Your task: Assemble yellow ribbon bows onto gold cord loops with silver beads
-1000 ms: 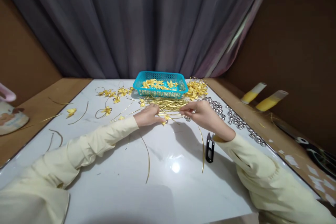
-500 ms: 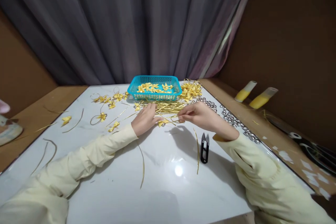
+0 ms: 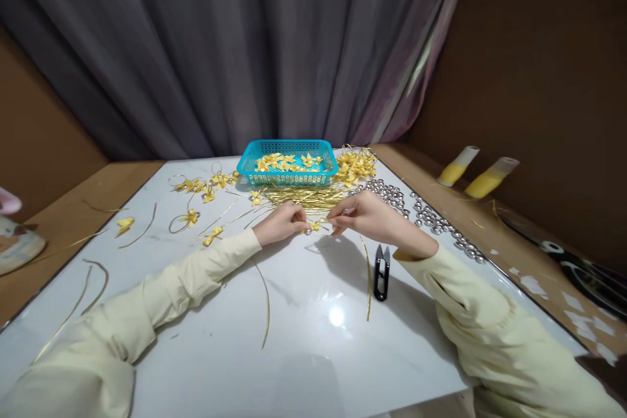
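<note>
Between my hands, at the middle of the table, is a yellow ribbon bow (image 3: pixel 315 226) with a small silver bell (image 3: pixel 307 232) and thin gold cord. The fingers of my left hand (image 3: pixel 283 223) are pinched on the bow's left side. My right hand (image 3: pixel 365 215) has its fingertips closed on the gold cord at the bow's right. Just behind them lies a bundle of gold cords (image 3: pixel 306 198). Black thread snips (image 3: pixel 382 273) rest below my right hand, beside a loose gold cord (image 3: pixel 367 281).
A blue basket (image 3: pixel 288 180) holding yellow bows stands at the back. Right of it are a pile of yellow bows (image 3: pixel 355 165) and many silver bells (image 3: pixel 385 194). Finished-looking bows with cord loops (image 3: pixel 190 217) lie at the left. Two yellow-filled tubes (image 3: pixel 491 177) stand far right.
My left hand has drawn its fingers together and turned, now gripping the bow. The bow has shifted slightly right, and my right hand has moved slightly left.
</note>
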Demonstrator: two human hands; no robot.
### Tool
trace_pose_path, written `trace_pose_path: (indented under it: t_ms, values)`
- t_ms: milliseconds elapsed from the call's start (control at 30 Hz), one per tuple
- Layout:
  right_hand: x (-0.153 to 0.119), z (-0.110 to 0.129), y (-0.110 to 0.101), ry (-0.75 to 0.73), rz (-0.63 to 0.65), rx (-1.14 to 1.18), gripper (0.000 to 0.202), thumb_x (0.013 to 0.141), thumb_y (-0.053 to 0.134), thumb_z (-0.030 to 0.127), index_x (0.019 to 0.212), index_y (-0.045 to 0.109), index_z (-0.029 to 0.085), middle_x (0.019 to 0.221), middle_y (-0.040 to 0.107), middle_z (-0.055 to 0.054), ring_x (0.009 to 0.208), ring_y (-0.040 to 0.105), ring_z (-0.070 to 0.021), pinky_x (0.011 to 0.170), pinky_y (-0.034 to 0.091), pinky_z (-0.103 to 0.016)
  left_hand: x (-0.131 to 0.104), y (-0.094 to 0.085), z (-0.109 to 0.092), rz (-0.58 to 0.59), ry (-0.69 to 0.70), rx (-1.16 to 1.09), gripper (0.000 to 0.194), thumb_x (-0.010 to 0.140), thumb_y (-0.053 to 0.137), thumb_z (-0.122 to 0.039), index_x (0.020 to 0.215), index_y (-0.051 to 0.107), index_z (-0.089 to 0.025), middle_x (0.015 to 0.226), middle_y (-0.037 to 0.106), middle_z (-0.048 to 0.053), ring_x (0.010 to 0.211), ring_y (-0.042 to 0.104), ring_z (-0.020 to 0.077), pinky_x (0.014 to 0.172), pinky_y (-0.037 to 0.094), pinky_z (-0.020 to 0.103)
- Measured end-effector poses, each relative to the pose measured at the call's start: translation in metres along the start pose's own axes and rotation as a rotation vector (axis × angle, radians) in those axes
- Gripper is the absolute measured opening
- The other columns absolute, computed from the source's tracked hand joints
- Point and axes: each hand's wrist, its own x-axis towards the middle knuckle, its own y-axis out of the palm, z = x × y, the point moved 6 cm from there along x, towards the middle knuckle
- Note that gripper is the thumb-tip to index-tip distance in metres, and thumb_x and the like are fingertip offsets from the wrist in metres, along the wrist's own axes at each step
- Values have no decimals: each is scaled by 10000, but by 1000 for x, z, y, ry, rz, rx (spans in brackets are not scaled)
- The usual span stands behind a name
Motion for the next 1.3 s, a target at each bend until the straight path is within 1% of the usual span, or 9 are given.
trace_pose_path:
  t_ms: [133, 233, 367, 433, 567, 700, 767, 967, 1300]
  values:
    - [0, -1, 1, 12, 7, 15, 160, 747, 533, 130, 701, 686, 126, 601, 691, -20, 606, 691, -161, 561, 478, -210, -5, 0, -1, 0, 12, -29, 182, 753, 601, -316, 795, 596, -138, 802, 570, 33, 720, 532, 151, 653, 428, 258]
    - [0, -4, 3, 25, 30, 29, 167, 735, 533, 118, 738, 699, 111, 606, 696, -33, 602, 686, -155, 563, 483, -209, -11, -7, -5, -9, 26, -27, 284, 744, 621, -362, 918, 593, -139, 886, 571, 59, 798, 535, 180, 717, 433, 297]
    - [0, -4, 5, 10, 60, 10, 194, 720, 529, 103, 773, 715, 104, 608, 703, -44, 595, 665, -138, 557, 474, -202, -23, -19, -31, 42, 133, -87, 327, 764, 626, -318, 1051, 565, -173, 1050, 589, 65, 955, 539, 177, 849, 409, 305]
    - [-1, -2, 7, -13, 81, 8, 194, 715, 531, 104, 761, 720, 115, 621, 708, -37, 596, 653, -130, 557, 467, -200, -31, -24, -47, 70, 190, -120, 362, 756, 641, -339, 1082, 551, -209, 1086, 599, 50, 990, 539, 182, 839, 417, 305]
    - [-3, 3, 11, -36, 124, 3, 195, 692, 543, 85, 744, 726, 130, 639, 715, -28, 625, 652, -135, 584, 469, -202, -42, -27, -66, 16, 198, -58, 290, 737, 663, -353, 984, 587, -223, 1021, 634, 29, 964, 544, 196, 860, 396, 349]
    - [-3, 6, 16, -54, 175, -21, 213, 696, 532, 79, 752, 730, 138, 648, 717, -23, 621, 642, -135, 591, 466, -207, -44, -24, -68, -14, 188, -66, 122, 806, 587, -249, 912, 609, -195, 855, 660, 11, 859, 565, 165, 812, 406, 319]
    - [-3, 6, 19, -69, 194, -30, 217, 698, 532, 83, 766, 731, 137, 641, 713, -21, 603, 628, -127, 579, 457, -203, -44, -23, -66, -12, 186, -48, 78, 818, 562, -208, 855, 627, -184, 831, 660, 15, 861, 555, 165, 804, 406, 309]
    - [-5, 6, 25, -88, 261, -11, 212, 699, 524, 88, 745, 726, 133, 623, 696, -18, 569, 589, -108, 555, 438, -192, -46, -20, -67, 47, 189, 29, 99, 802, 579, -180, 856, 661, -189, 812, 648, 21, 880, 520, 179, 793, 399, 301]
    - [-8, 7, 28, -77, 337, 51, 206, 706, 519, 99, 762, 715, 124, 616, 688, -24, 576, 592, -110, 562, 431, -191, -47, -16, -67, 134, 201, 63, 142, 837, 557, -235, 846, 693, -195, 733, 607, 21, 792, 510, 162, 765, 377, 286]
